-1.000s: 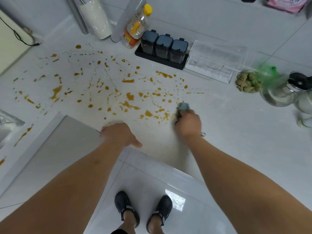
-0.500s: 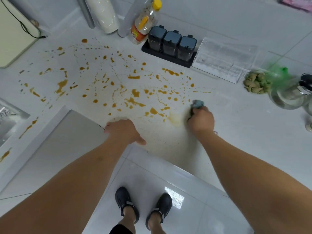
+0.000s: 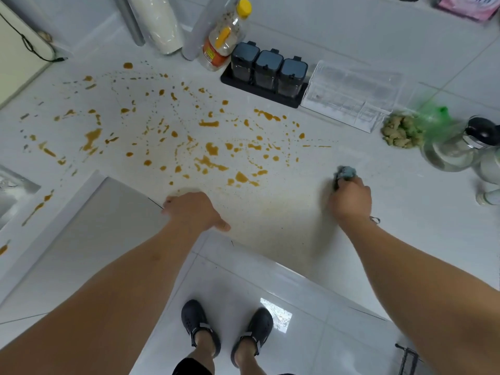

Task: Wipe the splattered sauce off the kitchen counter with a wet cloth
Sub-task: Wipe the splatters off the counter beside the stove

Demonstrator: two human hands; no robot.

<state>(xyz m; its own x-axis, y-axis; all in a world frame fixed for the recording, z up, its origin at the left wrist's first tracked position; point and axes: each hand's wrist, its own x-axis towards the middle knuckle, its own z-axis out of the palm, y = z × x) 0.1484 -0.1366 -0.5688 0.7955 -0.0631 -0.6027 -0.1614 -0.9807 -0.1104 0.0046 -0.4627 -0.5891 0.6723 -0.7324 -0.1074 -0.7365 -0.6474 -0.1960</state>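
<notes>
Grey-blue cloth [image 3: 345, 173], mostly hidden under gripping right hand [image 3: 351, 200]; left hand [image 3: 192, 211] flat, fingers relaxed, on counter [image 3: 405, 212]; sauce [image 3: 211, 148] spatters beyond it, uncountable; three dark jars [image 3: 267, 70]

Most of the cloth [image 3: 345, 173] is hidden under the right hand [image 3: 351, 199], whose fingers are blurred. At the right edge a glass jug [image 3: 457, 147] is cut off; at the upper right, a pink packet [image 3: 468, 5] too.
</notes>
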